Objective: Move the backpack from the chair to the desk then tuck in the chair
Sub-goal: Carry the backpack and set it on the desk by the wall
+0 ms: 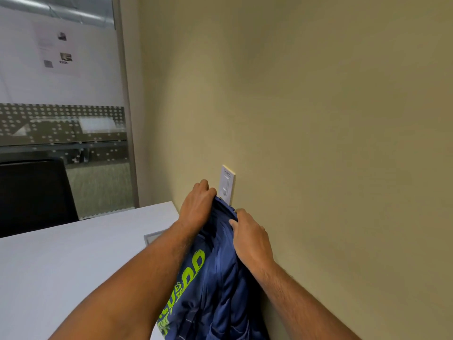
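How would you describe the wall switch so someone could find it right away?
Look along the tan wall to where the white desk meets it. The switch is the white plate just above the desk's far corner, behind the backpack. Nothing else is mounted on that wall.

A single wide-angle camera sits on the person's head and faces forward and slightly down, toward a room corner where a tan wall meets a glass partition. It is close to the wall, which fills the right half of the picture and curves with the lens. Both forearms reach in from the bottom edge, so the left hand and right hand lie near the middle, with the blue backpack between them. The white desk spreads over the lower left, seen from above. No second view shares the scene.
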Tool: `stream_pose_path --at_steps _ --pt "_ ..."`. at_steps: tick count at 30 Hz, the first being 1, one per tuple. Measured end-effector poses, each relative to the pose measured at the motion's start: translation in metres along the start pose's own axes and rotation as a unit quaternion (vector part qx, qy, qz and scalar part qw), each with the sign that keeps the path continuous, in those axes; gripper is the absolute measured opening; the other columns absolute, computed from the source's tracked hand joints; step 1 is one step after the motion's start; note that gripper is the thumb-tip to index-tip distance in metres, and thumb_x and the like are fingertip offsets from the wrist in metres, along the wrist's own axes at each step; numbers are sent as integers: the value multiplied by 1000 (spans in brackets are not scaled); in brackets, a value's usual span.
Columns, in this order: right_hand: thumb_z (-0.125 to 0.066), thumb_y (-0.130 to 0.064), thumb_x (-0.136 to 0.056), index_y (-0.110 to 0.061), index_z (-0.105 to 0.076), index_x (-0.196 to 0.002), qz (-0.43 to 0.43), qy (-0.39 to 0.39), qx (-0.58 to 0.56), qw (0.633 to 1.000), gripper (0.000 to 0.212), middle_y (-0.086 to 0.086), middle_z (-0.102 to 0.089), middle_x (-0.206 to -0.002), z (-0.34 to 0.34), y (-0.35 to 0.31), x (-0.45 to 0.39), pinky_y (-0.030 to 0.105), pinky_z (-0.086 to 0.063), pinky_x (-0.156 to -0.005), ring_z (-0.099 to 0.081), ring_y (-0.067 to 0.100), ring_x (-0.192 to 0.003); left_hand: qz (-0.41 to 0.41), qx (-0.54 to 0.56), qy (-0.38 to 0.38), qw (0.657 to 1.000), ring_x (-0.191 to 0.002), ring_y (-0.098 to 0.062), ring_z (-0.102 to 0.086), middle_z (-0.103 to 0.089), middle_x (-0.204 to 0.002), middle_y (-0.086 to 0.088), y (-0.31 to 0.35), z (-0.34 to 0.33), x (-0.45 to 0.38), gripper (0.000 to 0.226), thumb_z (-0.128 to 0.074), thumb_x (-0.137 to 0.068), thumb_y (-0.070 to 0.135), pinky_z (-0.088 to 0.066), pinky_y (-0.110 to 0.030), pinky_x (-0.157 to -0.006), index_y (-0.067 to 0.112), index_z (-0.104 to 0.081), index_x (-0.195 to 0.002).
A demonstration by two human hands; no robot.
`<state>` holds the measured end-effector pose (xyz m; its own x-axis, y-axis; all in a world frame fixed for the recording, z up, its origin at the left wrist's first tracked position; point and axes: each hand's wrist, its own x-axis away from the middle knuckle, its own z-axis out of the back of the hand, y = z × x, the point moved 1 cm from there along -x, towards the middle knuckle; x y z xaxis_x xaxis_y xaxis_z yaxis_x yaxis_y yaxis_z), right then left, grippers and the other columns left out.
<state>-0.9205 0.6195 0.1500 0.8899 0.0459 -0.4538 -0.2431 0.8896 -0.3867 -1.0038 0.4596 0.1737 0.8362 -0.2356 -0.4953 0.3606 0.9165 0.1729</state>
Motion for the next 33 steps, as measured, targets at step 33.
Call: stream_pose_path --at_steps 33 --pt "-33 -56 -103 -14 1 -160 23 -76 140 987 78 7 -5 -170 -27 1 26 46 -12 -124 -6 22 -155 39 28 -147 988 -154 -23 -4 4 -168 -9 -33 -25 64 95 -58 -89 7 -12 -44 -123 13 7 -159"
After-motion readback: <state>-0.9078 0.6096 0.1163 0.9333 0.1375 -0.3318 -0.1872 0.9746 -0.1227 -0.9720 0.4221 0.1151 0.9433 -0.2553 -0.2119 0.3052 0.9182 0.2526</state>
